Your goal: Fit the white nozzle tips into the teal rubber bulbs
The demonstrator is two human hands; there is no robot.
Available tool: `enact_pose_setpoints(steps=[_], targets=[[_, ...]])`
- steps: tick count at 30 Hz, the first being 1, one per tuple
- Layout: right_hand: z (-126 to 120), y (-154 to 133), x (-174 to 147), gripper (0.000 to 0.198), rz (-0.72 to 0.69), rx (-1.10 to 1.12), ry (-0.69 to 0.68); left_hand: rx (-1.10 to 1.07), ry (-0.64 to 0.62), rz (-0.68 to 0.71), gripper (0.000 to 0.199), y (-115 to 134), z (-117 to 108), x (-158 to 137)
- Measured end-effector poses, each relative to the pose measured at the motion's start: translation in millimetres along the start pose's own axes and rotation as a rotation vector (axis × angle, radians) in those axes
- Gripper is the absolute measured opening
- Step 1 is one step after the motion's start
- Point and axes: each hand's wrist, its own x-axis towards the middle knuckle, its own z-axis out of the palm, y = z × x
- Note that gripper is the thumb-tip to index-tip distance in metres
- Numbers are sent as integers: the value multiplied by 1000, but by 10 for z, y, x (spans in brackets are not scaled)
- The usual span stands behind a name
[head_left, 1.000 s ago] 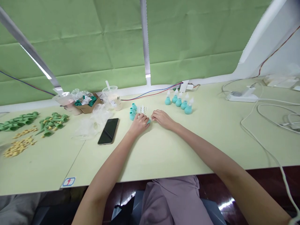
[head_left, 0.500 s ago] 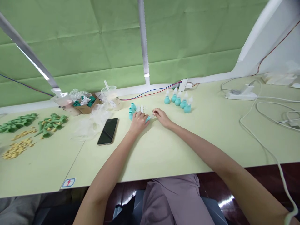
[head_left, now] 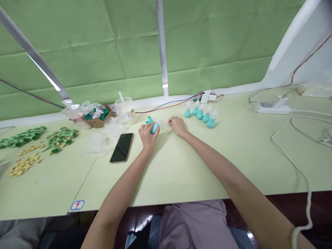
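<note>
My left hand (head_left: 147,135) is closed around a teal squeeze bulb (head_left: 155,128), which lies tilted to the right. Just beyond its fingers stand more teal squeeze bulbs (head_left: 149,119), partly hidden by the hand. Small clear pieces (head_left: 162,123) lie on the table between my two hands. My right hand (head_left: 177,125) rests to the right of them, its fingertips pinched together; what they hold, if anything, is too small to make out. Further right, several teal bulbs with clear pointed tips (head_left: 199,114) stand upright in a slanting row.
A phone (head_left: 121,148) and a crumpled plastic bag (head_left: 100,140) lie to the left. Behind them are drink cups (head_left: 127,110) and a cardboard box (head_left: 100,121). Green horn-shaped parts (head_left: 61,138) and yellow pieces (head_left: 24,164) lie far left. A power strip (head_left: 273,108) with white cables sits right.
My left hand has shifted slightly left and turned, so the bulb in its grip shows more. My right hand stays pinched near the small clear pieces. The view has shifted a little.
</note>
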Motion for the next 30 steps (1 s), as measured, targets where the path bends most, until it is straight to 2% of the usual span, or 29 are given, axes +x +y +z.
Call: enact_pose_setpoints(steps=[6, 16, 21, 26, 30], targets=[[131, -87, 73, 13, -117, -153, 12, -29, 58, -98, 26, -58, -12, 41], [176, -51, 108, 16, -121, -167, -13, 29, 7, -55, 27, -61, 14, 8], [162, -38, 97, 19, -107, -99, -7, 65, -13, -12, 29, -80, 19, -1], [71, -48, 49, 17, -20, 2, 13, 83, -30, 5, 29, -72, 5, 3], [3, -89, 29, 19, 53, 173, 147, 121, -40, 46, 29, -55, -9, 1]])
